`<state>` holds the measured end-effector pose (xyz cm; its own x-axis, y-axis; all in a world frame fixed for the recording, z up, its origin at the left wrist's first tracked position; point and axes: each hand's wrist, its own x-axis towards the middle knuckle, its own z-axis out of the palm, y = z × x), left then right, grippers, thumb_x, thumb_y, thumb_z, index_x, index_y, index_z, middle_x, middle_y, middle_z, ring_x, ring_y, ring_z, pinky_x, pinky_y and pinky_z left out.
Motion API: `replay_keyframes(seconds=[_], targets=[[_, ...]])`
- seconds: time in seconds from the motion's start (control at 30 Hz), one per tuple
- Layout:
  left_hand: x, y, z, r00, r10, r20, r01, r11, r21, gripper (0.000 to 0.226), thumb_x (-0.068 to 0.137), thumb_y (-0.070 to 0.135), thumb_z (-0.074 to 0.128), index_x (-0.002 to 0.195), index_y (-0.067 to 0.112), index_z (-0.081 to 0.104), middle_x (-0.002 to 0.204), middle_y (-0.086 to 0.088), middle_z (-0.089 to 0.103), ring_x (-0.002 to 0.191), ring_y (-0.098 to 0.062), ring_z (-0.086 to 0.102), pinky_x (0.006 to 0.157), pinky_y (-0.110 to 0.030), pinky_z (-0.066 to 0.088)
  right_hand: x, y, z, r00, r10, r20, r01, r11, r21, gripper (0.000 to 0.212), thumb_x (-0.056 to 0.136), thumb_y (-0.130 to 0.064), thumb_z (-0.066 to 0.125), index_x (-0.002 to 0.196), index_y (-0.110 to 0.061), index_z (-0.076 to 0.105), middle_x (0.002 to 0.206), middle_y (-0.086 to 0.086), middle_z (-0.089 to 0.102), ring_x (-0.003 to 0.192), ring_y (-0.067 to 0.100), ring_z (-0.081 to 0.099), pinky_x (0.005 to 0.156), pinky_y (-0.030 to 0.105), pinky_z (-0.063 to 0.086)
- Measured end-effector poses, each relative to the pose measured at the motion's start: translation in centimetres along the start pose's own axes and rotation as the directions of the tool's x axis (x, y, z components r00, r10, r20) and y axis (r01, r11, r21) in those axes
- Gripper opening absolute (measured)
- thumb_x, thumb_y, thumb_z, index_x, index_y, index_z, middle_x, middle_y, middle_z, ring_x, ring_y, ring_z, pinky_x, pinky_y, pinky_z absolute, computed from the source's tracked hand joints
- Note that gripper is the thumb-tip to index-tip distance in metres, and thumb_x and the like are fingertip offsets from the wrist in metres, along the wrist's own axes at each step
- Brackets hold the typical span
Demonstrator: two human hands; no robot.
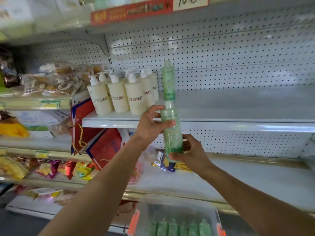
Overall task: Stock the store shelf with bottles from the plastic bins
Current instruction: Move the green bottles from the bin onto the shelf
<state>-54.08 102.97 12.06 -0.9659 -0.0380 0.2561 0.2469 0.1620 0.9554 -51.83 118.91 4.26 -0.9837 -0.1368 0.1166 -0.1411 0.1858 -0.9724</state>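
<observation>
Placement step in stocking. A green bottle (pixel 171 132) is held upright in front of the front edge of the middle shelf (pixel 238 124), just right of the row of cream pump bottles (pixel 117 97) that stands at the shelf's left end. A second green bottle (pixel 168 80) appears directly above it, base against the lower one's clear cap; whether it stands on the shelf behind or rides stacked on the held bottle cannot be told from this view.

Left hand (pixel 150 124): raised from lower left, arm extended, fingers curled round the bottle's shoulder just below the cap, thumb across the front.

Right hand (pixel 189 150): raised from lower right, fingers wrapped round the bottle's base, cupping it from beneath and from the right. Both hands are thus clamped on the same bottle, one high, one low.

Supply: a clear plastic bin (pixel 175 218) with orange latches lies at the bottom edge of the view, below the lowest shelf, with more green bottles lying in it.

Judged next move: carry the bottle forward over the shelf's front edge and set it down upright beside the cream row, on the bare part of the shelf to the right. This calls for keeping it vertical, clearing the lip, and releasing only once the base sits flat; a tall narrow bottle is likely to topple if nudged
</observation>
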Motion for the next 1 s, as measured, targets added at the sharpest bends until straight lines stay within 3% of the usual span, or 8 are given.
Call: replay_keyframes(seconds=[0.1, 0.3, 0.53, 0.63, 0.77, 0.87, 1.0], targets=[[1.8, 2.1, -0.7, 0.997, 0.076, 0.023, -0.076, 0.996, 0.043, 0.048, 0.069, 0.014, 0.085, 0.108, 0.027, 0.060, 0.105, -0.007, 0.068, 0.077, -0.017, 0.071, 0.067, -0.036, 0.061, 2.0, -1.9, 0.1, 0.998, -0.051, -0.044, 0.051, 0.999, -0.013, 0.055, 0.062, -0.007, 0.086, 0.108, -0.021, 0.058, 0.095, 0.002, 0.068, 0.082, 0.011, 0.066, 0.067, 0.026, 0.056], [6.1, 5.1, -2.1, 0.987, 0.150, 0.052, -0.153, 0.986, 0.060, 0.052, 0.073, 0.014, 0.083, 0.116, 0.021, 0.056, 0.107, -0.006, 0.066, 0.080, -0.017, 0.066, 0.063, -0.026, 0.056, 6.8, -5.2, 0.5, 0.990, -0.095, -0.105, 0.093, 0.995, -0.030, 0.058, 0.059, -0.008, 0.088, 0.105, -0.023, 0.056, 0.089, -0.004, 0.066, 0.073, -0.001, 0.063, 0.057, 0.011, 0.048], [11.4, 5.0, -3.6, 0.985, 0.163, 0.059, -0.169, 0.981, 0.101, 0.048, 0.076, 0.009, 0.080, 0.113, 0.022, 0.053, 0.113, -0.005, 0.063, 0.099, -0.029, 0.066, 0.086, -0.042, 0.057, 12.8, -6.5, 1.9, 0.982, -0.114, -0.149, 0.093, 0.985, -0.143, 0.062, 0.060, -0.014, 0.088, 0.111, -0.021, 0.054, 0.095, -0.003, 0.066, 0.083, 0.009, 0.064, 0.071, 0.027, 0.053], [13.2, 4.1, -3.7, 0.987, 0.146, 0.066, -0.155, 0.977, 0.147, 0.048, 0.078, 0.009, 0.078, 0.115, 0.022, 0.050, 0.119, -0.005, 0.061, 0.100, -0.023, 0.066, 0.087, -0.039, 0.056, 14.9, -6.0, 2.4, 0.983, -0.098, -0.154, 0.068, 0.980, -0.189, 0.064, 0.062, -0.016, 0.086, 0.115, -0.020, 0.052, 0.097, -0.004, 0.066, 0.086, 0.011, 0.064, 0.075, 0.030, 0.054], [15.4, 3.3, -3.6, 0.985, 0.147, 0.087, -0.161, 0.970, 0.182, 0.048, 0.079, 0.006, 0.076, 0.112, 0.024, 0.046, 0.117, -0.005, 0.059, 0.101, -0.024, 0.065, 0.088, -0.038, 0.055, 17.3, -5.6, 2.7, 0.982, -0.100, -0.158, 0.062, 0.972, -0.227, 0.066, 0.065, -0.017, 0.085, 0.119, -0.020, 0.048, 0.092, -0.010, 0.061, 0.080, 0.003, 0.059, 0.065, 0.017, 0.047], [17.0, 3.2, -3.3, 0.987, 0.135, 0.083, -0.152, 0.955, 0.255, 0.050, 0.081, 0.010, 0.074, 0.119, 0.021, 0.043, 0.110, 0.001, 0.057, 0.099, -0.021, 0.064, 0.090, -0.036, 0.054, 19.1, -5.5, 2.6, 0.984, -0.090, -0.153, 0.049, 0.966, -0.253, 0.067, 0.067, -0.017, 0.084, 0.123, -0.017, 0.047, 0.101, -0.005, 0.062, 0.092, 0.014, 0.062, 0.078, 0.026, 0.051], [19.1, 3.2, -3.2, 0.988, 0.125, 0.096, -0.152, 0.914, 0.375, 0.053, 0.084, 0.015, 0.071, 0.125, 0.020, 0.038, 0.106, 0.002, 0.058, 0.099, -0.020, 0.061, 0.086, -0.033, 0.052, 21.3, -5.2, 2.6, 0.985, -0.084, -0.151, 0.033, 0.949, -0.314, 0.064, 0.068, -0.020, 0.082, 0.121, -0.017, 0.048, 0.103, -0.006, 0.062, 0.096, 0.016, 0.063, 0.080, 0.029, 0.052]])
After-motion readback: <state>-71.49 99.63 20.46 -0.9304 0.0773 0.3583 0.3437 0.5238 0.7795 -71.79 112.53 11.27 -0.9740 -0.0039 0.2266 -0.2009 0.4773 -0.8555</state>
